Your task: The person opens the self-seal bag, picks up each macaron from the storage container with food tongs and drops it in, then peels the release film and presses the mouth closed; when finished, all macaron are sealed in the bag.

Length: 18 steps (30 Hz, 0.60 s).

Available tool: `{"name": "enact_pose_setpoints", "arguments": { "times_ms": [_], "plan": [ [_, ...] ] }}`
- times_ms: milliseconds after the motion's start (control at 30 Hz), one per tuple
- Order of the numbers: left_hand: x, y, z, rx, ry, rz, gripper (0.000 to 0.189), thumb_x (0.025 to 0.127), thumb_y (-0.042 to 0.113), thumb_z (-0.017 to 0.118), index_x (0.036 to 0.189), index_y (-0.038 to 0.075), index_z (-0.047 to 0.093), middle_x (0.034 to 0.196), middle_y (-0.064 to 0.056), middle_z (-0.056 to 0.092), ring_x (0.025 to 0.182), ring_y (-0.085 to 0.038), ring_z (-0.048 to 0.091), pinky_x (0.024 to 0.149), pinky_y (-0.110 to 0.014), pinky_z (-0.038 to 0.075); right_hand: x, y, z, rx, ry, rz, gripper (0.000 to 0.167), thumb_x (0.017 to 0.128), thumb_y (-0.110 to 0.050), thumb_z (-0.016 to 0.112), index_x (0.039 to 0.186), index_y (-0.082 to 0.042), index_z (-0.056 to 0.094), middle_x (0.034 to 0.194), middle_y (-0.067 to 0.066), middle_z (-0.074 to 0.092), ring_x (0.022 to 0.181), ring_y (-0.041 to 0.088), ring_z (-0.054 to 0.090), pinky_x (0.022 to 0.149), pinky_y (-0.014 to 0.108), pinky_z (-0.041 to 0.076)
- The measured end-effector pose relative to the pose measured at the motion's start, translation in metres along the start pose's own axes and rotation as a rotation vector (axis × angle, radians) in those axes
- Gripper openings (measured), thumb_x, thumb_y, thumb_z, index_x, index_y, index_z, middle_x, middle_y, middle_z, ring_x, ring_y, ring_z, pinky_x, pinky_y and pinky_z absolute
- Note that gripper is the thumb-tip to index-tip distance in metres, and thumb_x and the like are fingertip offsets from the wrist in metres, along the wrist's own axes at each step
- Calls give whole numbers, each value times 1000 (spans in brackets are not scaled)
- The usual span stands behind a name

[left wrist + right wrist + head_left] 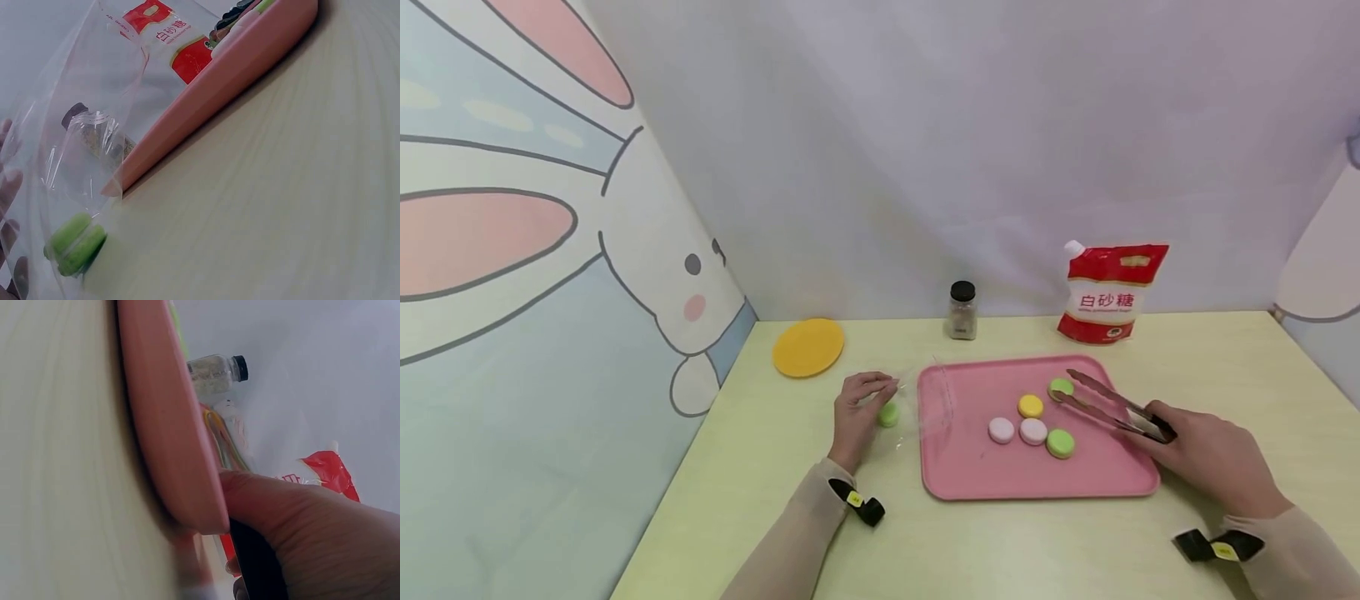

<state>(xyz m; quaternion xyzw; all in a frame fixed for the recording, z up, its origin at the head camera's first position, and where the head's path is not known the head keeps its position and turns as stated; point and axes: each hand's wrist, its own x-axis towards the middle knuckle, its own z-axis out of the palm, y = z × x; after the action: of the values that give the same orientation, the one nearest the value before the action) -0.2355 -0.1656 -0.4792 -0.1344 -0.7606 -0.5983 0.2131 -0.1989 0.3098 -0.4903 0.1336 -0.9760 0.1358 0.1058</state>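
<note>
A person's right hand (1217, 458) is gripping tongs (1108, 393) over the right side of a pink tray (955, 477), the thumb clamping down on the black handle. The tongs' arms are standing apart, their tips straddling a green macaron (1061, 387) near the tray's back; whether they are touching it, the pictures are not showing clearly. The left hand (854, 418) is pinching a clear bag (910, 429), thumb and fingers drawn together at its edge, while another green macaron (888, 415) is sitting inside and the bag's far side is overlapping the tray's left rim. Between the hands, a yellow macaron (1031, 407), two pink macarons (1001, 430) and a third green macaron (1061, 443) are lying on the tray. Farther back on the table (880, 558), a yellow plate (808, 347), a black-capped jar (962, 312) and a red-and-white pouch (1105, 298) are lining the wall.
</note>
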Motion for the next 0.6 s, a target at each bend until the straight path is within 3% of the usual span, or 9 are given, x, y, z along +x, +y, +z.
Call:
{"name": "enact_pose_setpoints", "arguments": {
  "times_ms": [333,600],
  "plan": [
    [0,2,0,22,6,19,12,90,6,75,100,1,79,106,-15,70,109,-34,56,100,-33,36,0,1,4,-20,97,-71,40,78,-50,83,78,-26,51,54,-12,31,48,8,31,47,28,22],
    [0,3,0,22,2,76,13,89,1,74,100,-5,77,104,-20,70,106,-40,56,98,-31,37,0,1,7,-4,96,-70,35,81,-48,82,81,-25,55,55,-13,33,48,7,32,46,28,23]
  ]
}}
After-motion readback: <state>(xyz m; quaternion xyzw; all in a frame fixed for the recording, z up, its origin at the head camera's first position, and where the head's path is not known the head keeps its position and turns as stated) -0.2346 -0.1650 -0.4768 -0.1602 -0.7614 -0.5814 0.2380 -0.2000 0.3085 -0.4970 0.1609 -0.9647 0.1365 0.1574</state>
